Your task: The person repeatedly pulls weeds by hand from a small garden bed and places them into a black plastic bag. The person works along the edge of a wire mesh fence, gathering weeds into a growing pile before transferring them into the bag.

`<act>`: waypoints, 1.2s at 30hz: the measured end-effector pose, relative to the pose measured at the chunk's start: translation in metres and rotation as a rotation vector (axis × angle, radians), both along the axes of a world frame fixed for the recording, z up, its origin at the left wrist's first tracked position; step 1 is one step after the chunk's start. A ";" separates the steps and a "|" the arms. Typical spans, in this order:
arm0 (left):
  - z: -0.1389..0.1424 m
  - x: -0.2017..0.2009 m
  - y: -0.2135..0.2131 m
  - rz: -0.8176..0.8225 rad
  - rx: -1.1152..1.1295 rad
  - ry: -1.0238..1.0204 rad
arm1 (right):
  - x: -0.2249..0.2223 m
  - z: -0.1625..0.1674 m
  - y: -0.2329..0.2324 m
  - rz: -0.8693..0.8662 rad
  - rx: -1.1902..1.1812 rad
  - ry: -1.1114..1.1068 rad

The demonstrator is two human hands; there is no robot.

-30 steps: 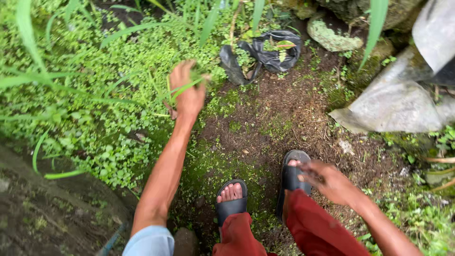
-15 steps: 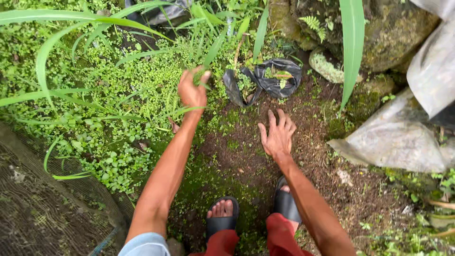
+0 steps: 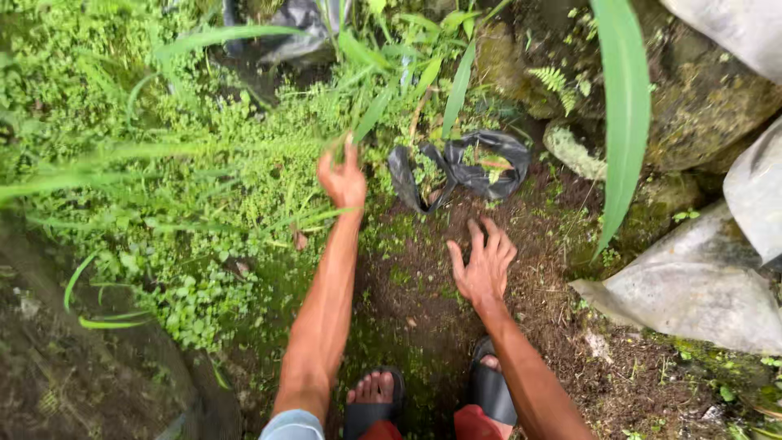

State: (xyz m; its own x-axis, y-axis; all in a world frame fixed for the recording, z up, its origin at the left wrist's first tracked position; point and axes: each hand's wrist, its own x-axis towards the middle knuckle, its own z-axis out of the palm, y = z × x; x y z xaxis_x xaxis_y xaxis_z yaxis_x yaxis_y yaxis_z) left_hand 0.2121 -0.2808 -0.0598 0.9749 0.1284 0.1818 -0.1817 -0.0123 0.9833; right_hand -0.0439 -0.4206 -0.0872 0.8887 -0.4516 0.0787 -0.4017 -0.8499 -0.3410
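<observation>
Above the mossy soil (image 3: 423, 301), left hand (image 3: 342, 181) pinched long grass blades (image 3: 371, 114); right hand (image 3: 482, 265) hovered spread; pulling likely needed a firm tug.

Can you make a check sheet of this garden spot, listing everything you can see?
Surface: bare brown soil with moss patches.
Job's things: long grass blades at the left hand's fingertips.
Clutter: crumpled black plastic bag on the soil; grey plastic sheet at right.
Grippers: left hand closed on grass blades; right hand open, fingers spread above soil.
Cables: nothing seen.
Surroundings: low green weeds, mossy rocks, small fern, black sandals.
</observation>
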 end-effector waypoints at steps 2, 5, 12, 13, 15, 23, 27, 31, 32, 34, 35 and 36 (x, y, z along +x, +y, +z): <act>-0.002 -0.008 0.006 0.200 -0.109 0.287 | -0.001 -0.007 -0.004 0.005 0.010 0.030; 0.001 0.003 0.023 0.336 -0.390 0.301 | -0.002 -0.015 -0.009 -0.002 0.014 0.036; 0.018 0.088 0.032 -0.243 0.455 0.093 | 0.004 -0.022 -0.004 -0.010 -0.030 0.092; 0.018 0.092 0.020 -0.313 0.580 -0.054 | 0.006 -0.022 -0.004 -0.021 -0.046 0.092; 0.017 0.097 -0.002 -0.245 1.009 -0.346 | 0.008 -0.024 -0.003 -0.017 -0.056 0.078; 0.012 0.096 -0.028 -0.099 0.832 -0.077 | 0.004 -0.016 0.002 -0.011 -0.042 0.074; 0.035 0.100 -0.002 -0.205 -0.380 -0.008 | 0.005 -0.016 0.001 -0.017 -0.042 0.108; 0.056 0.089 0.005 -0.078 0.418 0.160 | 0.004 -0.016 0.001 -0.028 -0.056 0.140; 0.057 0.087 -0.005 -0.143 0.461 0.107 | 0.003 -0.016 0.001 -0.037 -0.042 0.160; 0.053 0.092 -0.031 -0.168 0.546 -0.055 | 0.003 -0.016 0.000 -0.042 -0.024 0.189; 0.050 0.098 -0.047 -0.125 0.586 -0.166 | 0.003 -0.017 -0.001 -0.039 -0.027 0.177; 0.046 0.104 -0.060 -0.080 0.628 -0.277 | 0.003 -0.017 -0.001 -0.036 -0.029 0.166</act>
State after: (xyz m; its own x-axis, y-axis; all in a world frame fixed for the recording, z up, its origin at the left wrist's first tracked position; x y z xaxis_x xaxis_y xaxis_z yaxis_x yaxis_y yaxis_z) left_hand 0.3161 -0.3413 -0.0139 0.8840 -0.1533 0.4416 -0.4491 -0.5405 0.7115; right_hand -0.0404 -0.4217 -0.1042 0.8740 -0.4828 -0.0541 -0.4805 -0.8426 -0.2433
